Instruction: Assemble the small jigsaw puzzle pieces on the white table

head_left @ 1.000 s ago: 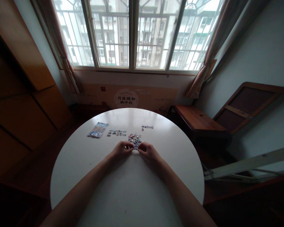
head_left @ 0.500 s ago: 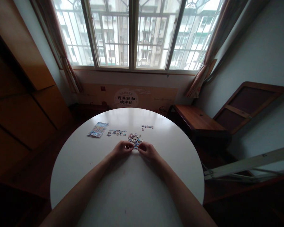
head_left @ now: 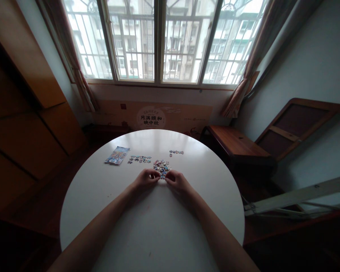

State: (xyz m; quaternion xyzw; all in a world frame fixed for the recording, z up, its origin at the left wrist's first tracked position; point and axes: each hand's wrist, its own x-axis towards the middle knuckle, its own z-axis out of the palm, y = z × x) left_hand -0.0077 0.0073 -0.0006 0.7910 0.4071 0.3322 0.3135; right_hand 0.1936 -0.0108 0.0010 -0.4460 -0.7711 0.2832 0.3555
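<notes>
A heap of small jigsaw puzzle pieces [head_left: 160,165] lies near the middle of the round white table [head_left: 150,223]. At its near edge, a few bluish jigsaw puzzle pieces [head_left: 162,176] sit between my two hands. My left hand [head_left: 147,177] is closed in a pinch on their left side, thumb and forefinger forming a ring. From the right, my right hand [head_left: 175,178] pinches the same pieces, its fingers curled. The fingertips partly cover these pieces, so I cannot tell whether they are joined.
Left of the heap lies a joined puzzle section [head_left: 140,159]; beyond it is a colourful picture sheet [head_left: 118,155]. An L-shaped puzzle strip [head_left: 176,152] lies at the back right. A wooden bench [head_left: 239,139] stands past the table's right edge, below the window [head_left: 158,45].
</notes>
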